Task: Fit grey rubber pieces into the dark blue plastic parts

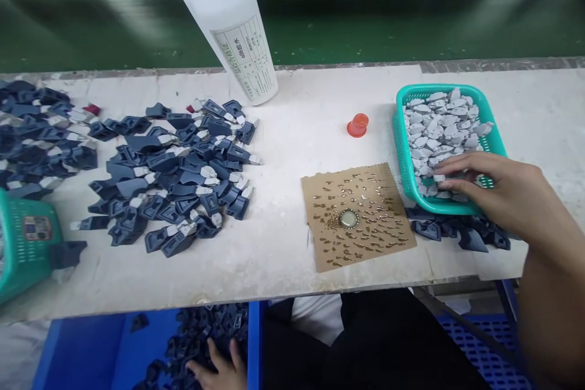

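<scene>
My right hand (489, 186) reaches into a teal basket (402, 152) at the right, its fingers spread over several small grey pieces (439, 125). Whether it has gripped one I cannot tell. My left hand (219, 368) is below the table edge, resting among dark blue plastic parts (201, 332) in a blue bin (91, 350). A brown cardboard square (356, 216) dotted with glue drops lies in front of me, with a small round cap (348, 218) at its middle. A few dark blue parts (457, 233) lie under my right wrist.
A large heap of dark blue parts (173, 177) with grey tips covers the left half of the table. A white glue bottle (231, 27) with a blue cap stands behind it, and an orange cap (358, 125) lies nearby. Another teal basket (25, 244) sits at the left edge.
</scene>
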Available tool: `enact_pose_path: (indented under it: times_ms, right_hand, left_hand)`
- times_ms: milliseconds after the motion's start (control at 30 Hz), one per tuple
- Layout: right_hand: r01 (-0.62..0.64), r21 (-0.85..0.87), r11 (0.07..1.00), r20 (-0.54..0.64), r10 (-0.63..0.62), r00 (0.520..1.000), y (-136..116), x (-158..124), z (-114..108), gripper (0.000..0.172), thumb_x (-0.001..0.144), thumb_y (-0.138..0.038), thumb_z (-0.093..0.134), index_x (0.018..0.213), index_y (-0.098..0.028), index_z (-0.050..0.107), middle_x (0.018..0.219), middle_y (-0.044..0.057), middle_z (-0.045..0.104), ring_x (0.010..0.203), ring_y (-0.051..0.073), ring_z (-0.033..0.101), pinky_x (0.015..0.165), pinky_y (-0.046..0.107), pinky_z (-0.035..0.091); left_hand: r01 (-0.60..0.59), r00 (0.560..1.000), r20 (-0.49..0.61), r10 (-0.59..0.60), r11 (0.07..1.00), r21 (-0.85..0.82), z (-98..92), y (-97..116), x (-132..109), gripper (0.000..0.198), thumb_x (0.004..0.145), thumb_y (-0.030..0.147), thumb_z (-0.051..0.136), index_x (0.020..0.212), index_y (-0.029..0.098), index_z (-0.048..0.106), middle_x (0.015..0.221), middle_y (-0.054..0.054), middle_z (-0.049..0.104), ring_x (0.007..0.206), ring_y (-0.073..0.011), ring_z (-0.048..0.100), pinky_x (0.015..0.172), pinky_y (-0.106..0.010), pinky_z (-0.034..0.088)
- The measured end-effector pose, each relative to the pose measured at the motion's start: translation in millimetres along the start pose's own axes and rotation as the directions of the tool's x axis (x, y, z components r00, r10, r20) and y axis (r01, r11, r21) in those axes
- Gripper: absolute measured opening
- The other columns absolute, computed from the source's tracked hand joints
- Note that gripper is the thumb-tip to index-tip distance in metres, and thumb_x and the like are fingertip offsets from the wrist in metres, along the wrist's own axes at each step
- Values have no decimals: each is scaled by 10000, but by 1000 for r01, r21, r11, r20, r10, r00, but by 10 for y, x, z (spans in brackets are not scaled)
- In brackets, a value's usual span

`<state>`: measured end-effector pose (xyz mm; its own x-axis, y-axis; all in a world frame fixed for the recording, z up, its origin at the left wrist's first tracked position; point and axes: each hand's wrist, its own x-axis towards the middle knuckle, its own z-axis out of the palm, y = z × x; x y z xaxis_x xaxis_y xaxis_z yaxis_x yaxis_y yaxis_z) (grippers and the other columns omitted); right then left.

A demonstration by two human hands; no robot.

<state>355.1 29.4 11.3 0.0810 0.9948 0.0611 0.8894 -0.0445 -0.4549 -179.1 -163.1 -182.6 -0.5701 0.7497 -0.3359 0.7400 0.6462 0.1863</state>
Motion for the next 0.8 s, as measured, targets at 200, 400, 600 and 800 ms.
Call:
enact_pose_path:
  times_ms: [200,400,600,800]
  right_hand:
    - [-85,253,964,-56,103,993,-371,-167,-51,196,912,-515,716,993,-345,771,1010,-50,770,951,189,734,784,302,582]
    - [-90,371,924,-14,103,995,-481,-261,-29,167,902,-482,749,996,-350,792,1035,-32,766,984,183,726,804,265,603]
    - [-62,423,904,2,67,998,-504,-281,26,102,917,-416,755,993,-358,791,1019,-37,764,969,148,721,752,187,609]
    - [-65,448,891,-2,73,997,-489,-269,74,118,914,-413,763,1006,-346,792,1037,-15,762,980,173,720,756,226,624]
  left_hand:
    - [-8,992,129,6,1000,13,31,-142,-154,764,889,621,340,1412,91,513,1393,-312,548,1365,-487,541,1071,-598,484]
    - [3,972,234,-12,999,40,-190,-282,48,524,899,559,383,1193,180,592,1018,-175,739,1008,-401,732,834,-465,569]
    - [51,958,280,-65,997,56,-211,-326,228,385,896,469,440,1147,220,593,757,-77,753,826,-346,764,689,-368,520]
    - [110,942,313,-119,993,45,-299,-231,304,329,708,501,567,884,225,605,864,-155,783,1033,-424,742,788,-420,545]
